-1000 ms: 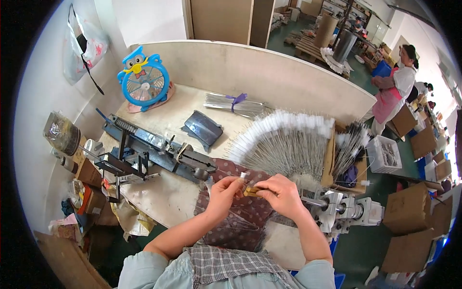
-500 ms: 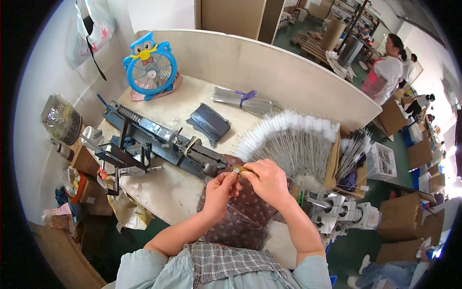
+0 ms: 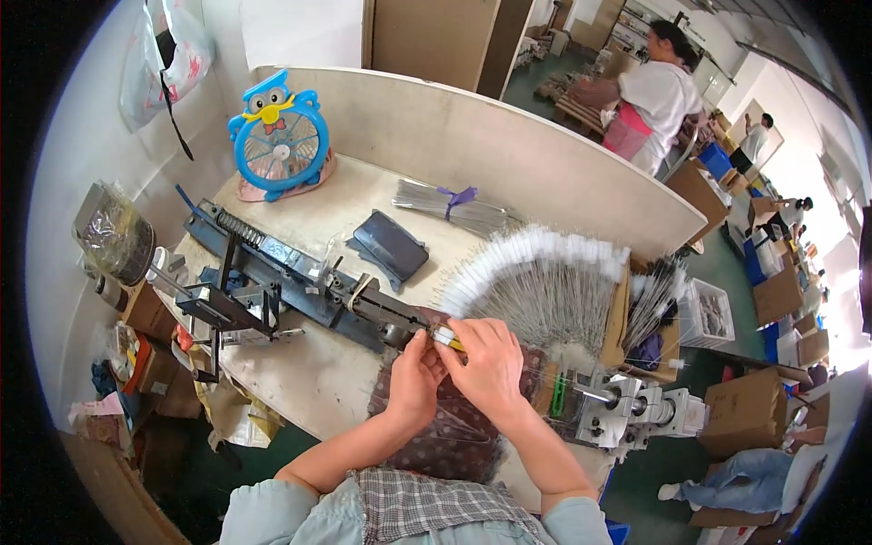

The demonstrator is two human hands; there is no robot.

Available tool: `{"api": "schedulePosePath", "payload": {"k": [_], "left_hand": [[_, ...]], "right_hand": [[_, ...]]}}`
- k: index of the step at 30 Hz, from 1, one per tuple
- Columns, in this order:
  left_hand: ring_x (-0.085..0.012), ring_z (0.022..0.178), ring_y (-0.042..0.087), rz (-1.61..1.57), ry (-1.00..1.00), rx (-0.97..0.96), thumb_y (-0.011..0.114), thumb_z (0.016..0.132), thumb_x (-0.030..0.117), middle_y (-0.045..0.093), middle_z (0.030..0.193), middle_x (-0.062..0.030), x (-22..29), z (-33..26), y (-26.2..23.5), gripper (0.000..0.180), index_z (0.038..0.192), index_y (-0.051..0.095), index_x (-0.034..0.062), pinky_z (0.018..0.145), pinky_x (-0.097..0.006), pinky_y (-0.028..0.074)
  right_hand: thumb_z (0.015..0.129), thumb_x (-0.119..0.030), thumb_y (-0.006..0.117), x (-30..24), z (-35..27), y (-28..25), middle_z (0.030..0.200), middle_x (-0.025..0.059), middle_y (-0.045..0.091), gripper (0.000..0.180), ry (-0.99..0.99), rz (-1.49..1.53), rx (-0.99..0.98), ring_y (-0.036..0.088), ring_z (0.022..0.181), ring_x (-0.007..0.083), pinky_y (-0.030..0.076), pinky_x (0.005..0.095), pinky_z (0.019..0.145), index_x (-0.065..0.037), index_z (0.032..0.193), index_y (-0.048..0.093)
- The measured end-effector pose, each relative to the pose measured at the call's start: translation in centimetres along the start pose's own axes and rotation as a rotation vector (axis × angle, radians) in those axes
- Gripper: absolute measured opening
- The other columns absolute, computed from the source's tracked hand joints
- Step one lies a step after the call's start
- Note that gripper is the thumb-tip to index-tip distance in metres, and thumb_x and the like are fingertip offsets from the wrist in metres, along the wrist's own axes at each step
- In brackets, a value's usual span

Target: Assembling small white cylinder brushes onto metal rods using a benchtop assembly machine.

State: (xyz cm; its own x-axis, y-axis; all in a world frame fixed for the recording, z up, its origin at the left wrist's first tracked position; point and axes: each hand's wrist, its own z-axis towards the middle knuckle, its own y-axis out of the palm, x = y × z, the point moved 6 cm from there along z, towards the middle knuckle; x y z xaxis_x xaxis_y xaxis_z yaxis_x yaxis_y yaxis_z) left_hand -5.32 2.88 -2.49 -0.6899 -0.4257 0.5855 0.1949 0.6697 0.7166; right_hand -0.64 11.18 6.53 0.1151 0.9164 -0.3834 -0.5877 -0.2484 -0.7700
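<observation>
My right hand (image 3: 495,363) is closed round a small yellow and silver piece (image 3: 446,337), whose kind I cannot make out. Close beside it, my left hand (image 3: 415,381) has thumb and fingers pinched together; what lies between them is hidden. Both hands meet at the near right end of a long dark metal jig (image 3: 304,268) with a spring and a rubber band on it. Beneath the hands, a brown dotted cloth (image 3: 440,436) drapes over the table edge. To the right of them spreads a fan of thin wire brushes (image 3: 545,282) with white tips.
A metal clamping machine (image 3: 640,409) stands at right, near a green strip (image 3: 558,396). Behind the jig lie a dark flat case (image 3: 392,247) and a tied wire bundle (image 3: 454,207). A blue toy-shaped fan (image 3: 282,150) stands by the low partition (image 3: 454,109). Co-workers are beyond.
Both hands have shifted slightly, bringing the piece against or very close to the jig's end. The right hand now covers it from above, fingers extended further. A co-worker behind the partition has moved left.
</observation>
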Motion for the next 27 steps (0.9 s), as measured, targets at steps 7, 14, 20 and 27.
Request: {"api": "schedulePosePath", "payload": {"k": [7,14,20,27], "left_hand": [[-0.0127,0.084,0.060,0.009,0.073,-0.002,0.055,0.091,0.017,0.062,0.088,-0.0028,-0.5,0.2,0.0,0.010,0.092,0.056,0.0072,0.078,-0.030,0.047],[-0.0135,0.083,0.060,0.053,0.095,0.035,0.056,0.089,0.010,0.060,0.087,-0.0032,-0.1,-0.1,0.5,0.006,0.091,0.055,0.0051,0.079,-0.031,0.048],[-0.0155,0.084,0.061,0.020,0.089,0.016,0.055,0.088,0.010,0.060,0.089,-0.0050,-0.3,0.2,-0.2,0.006,0.091,0.055,0.0044,0.079,-0.031,0.048],[-0.0133,0.083,0.060,-0.103,0.041,0.030,0.055,0.089,0.013,0.062,0.091,-0.0031,-0.5,0.0,0.1,0.011,0.095,0.059,0.0049,0.077,-0.030,0.048]], "right_hand": [[0.070,-0.018,0.073,0.7,-0.5,-1.1,0.094,0.0005,0.063,0.023,-0.114,-0.041,0.065,0.057,0.092,0.0209,0.044,0.0345,0.076,-0.014,0.093,0.069],[0.071,-0.017,0.071,1.7,-1.5,-1.7,0.096,-0.0003,0.062,0.024,-0.109,-0.030,0.035,0.056,0.094,0.0215,0.044,0.0354,0.077,-0.016,0.096,0.070],[0.073,-0.017,0.070,0.8,-1.1,-1.4,0.098,-0.0004,0.061,0.027,-0.128,0.003,0.008,0.055,0.097,0.0207,0.044,0.0363,0.078,-0.016,0.100,0.068],[0.074,-0.017,0.070,1.3,-1.1,-0.7,0.098,0.0002,0.062,0.025,-0.101,0.025,-0.029,0.055,0.097,0.0213,0.044,0.0358,0.079,-0.015,0.099,0.068]]}}
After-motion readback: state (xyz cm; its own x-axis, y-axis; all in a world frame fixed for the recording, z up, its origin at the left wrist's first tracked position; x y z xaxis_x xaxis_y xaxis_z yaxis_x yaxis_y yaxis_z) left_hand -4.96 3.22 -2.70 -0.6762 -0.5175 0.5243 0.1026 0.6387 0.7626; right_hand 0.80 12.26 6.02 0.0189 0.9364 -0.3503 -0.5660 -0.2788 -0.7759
